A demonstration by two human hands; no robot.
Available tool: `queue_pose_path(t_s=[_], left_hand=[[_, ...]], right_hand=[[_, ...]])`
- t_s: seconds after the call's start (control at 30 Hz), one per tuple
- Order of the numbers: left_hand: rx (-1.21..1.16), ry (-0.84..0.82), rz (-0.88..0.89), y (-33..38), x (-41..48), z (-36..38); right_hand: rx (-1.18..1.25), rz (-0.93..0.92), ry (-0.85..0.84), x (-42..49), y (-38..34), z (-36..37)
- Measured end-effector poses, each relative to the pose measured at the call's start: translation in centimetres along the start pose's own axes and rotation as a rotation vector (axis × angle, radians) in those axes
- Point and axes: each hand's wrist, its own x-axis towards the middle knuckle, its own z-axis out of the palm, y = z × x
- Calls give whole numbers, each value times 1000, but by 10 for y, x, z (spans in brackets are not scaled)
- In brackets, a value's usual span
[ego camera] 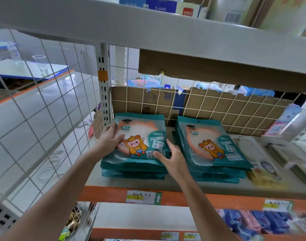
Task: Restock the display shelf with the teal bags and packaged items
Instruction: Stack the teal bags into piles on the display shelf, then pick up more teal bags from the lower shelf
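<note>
Two stacks of teal bags with a cartoon figure lie on the grey display shelf (175, 185). The left stack (140, 136) sits by the wire side panel; the right stack (211, 146) lies just beside it. My left hand (110, 139) rests on the left edge of the left stack's top bag, fingers spread flat over it. My right hand (171, 158) holds the same bag at its lower right corner, thumb on top and fingers along the side between the two stacks.
Clear packaged items (263, 162) lie right of the teal stacks. A wire grid (218, 105) backed by cardboard closes the rear, another grid (35, 119) the left side. The upper shelf (166, 30) hangs close overhead. Blue and pink packs (263, 221) fill the shelf below.
</note>
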Motion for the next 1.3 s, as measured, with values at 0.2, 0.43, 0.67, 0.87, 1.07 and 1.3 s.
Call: queue_pose_path(t_s=[0.2, 0.43, 0.67, 0.87, 1.07, 1.3], left_hand=[[141, -27, 1, 2, -2, -4], [705, 168, 148, 15, -20, -2], [790, 97, 454, 38, -45, 23], [877, 87, 533, 54, -58, 51], [969, 92, 602, 81, -74, 90], [922, 71, 710, 123, -102, 174]], right_hand=[[-24, 2, 29, -2, 0, 4], [-251, -193, 188, -18, -6, 6], [-548, -304, 205, -34, -19, -10], [-869, -248, 227, -39, -21, -40], [-909, -132, 246, -59, 18, -91], [-855, -5, 243, -98, 86, -173]])
